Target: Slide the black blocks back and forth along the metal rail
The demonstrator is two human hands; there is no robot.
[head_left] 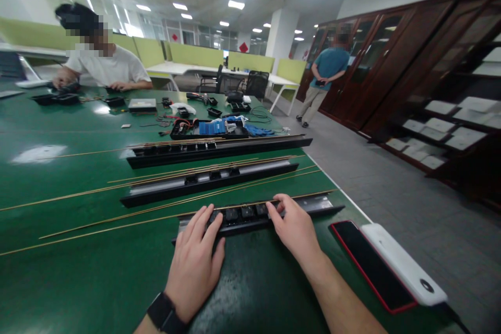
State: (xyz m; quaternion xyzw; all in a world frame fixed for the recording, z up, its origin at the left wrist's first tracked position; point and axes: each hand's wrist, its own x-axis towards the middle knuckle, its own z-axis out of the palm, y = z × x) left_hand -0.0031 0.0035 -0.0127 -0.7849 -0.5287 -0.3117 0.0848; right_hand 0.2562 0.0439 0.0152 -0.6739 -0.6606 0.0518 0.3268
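A long black channel (pixel 318 203) with a shiny inside lies nearest me on the green table. Several square black pieces (pixel 247 212) sit in a row inside it, and a thin brass-coloured rod (pixel 156 219) runs along its far edge, out to the left. My left hand (pixel 198 255) rests over the channel's left part, fingers extended, fingertips on the leftmost piece. My right hand (pixel 291 224) touches the right end of the row, its thumb and curved index finger apart. Neither hand is wrapped around anything.
Two more black channels (pixel 270 168) (pixel 274 146) lie beyond, with thin rods alongside. A black tray (pixel 188 130) holds blue items. A red-edged phone (pixel 371 263) and a white device (pixel 403 261) lie right. One person (pixel 113 65) sits opposite; another (pixel 331 68) stands by cabinets.
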